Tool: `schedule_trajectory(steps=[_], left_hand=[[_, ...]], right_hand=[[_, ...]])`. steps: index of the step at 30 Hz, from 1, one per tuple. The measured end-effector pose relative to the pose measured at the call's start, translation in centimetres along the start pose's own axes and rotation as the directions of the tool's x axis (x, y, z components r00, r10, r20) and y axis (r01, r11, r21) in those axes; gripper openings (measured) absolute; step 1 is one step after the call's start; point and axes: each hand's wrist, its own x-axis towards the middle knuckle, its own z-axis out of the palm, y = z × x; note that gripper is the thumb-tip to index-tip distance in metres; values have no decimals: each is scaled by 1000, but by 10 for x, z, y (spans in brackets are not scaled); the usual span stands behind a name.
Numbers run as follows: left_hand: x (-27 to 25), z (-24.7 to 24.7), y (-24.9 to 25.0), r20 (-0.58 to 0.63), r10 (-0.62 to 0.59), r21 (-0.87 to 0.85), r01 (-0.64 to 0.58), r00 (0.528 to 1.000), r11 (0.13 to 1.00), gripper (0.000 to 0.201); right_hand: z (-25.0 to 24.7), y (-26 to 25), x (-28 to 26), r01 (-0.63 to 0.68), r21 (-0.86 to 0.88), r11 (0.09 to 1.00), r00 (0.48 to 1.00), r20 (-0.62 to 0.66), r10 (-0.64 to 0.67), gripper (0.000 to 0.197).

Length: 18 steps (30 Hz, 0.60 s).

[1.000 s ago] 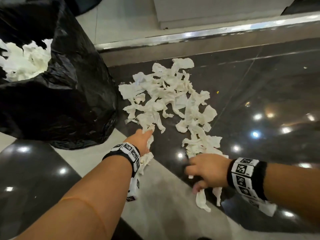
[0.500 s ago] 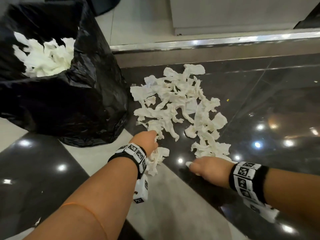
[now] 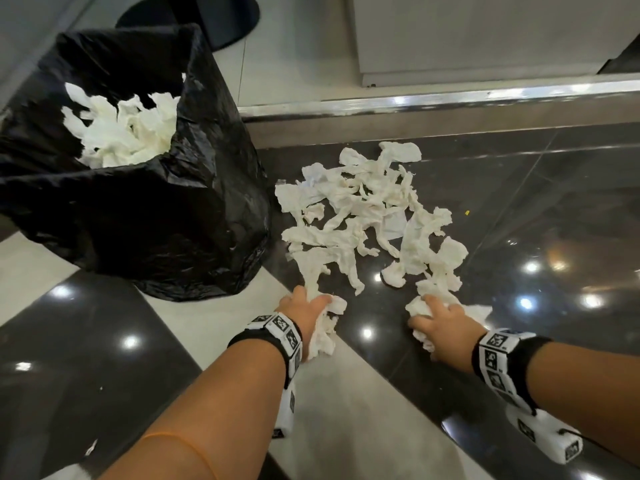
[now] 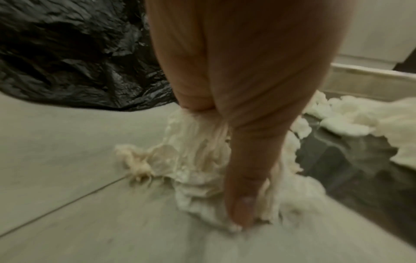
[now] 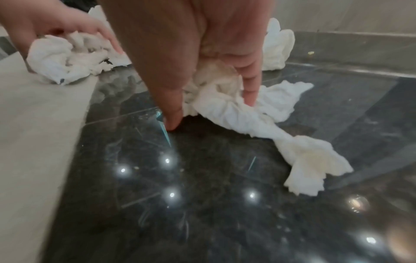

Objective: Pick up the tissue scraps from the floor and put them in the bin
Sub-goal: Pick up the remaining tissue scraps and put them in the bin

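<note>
A heap of white tissue scraps lies spread on the dark glossy floor right of the bin, a black bag that holds more tissue. My left hand grips a bunch of scraps at the heap's near left corner, close to the bag. My right hand grips another wad at the heap's near right end, fingers curled round it and low on the floor. A twisted strip trails from that wad.
A metal threshold strip and a low step run behind the heap. A round black base stands beyond the bin. The floor has dark glossy tiles and a pale band under my arms.
Both hands have slid forward towards the heap and gathered scraps into their fists. The view has moved nearer and shows more of the bin's inside.
</note>
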Motion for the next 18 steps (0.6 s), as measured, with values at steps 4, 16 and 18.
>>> schedule_trajectory(steps=[4, 16, 18], left_hand=[[-2, 7, -9, 8, 41, 37, -41, 999, 998, 55], [-11, -95, -4, -270, 112, -187, -167, 956, 968, 16], [-13, -125, -4, -357, 124, -183, -200, 926, 962, 18]], right_hand=[[-14, -11, 4, 80, 158, 984, 997, -34, -75, 30], [-72, -35, 17, 134, 308, 942, 937, -349, -20, 18], [-69, -37, 18, 154, 299, 942, 926, -377, -32, 18]])
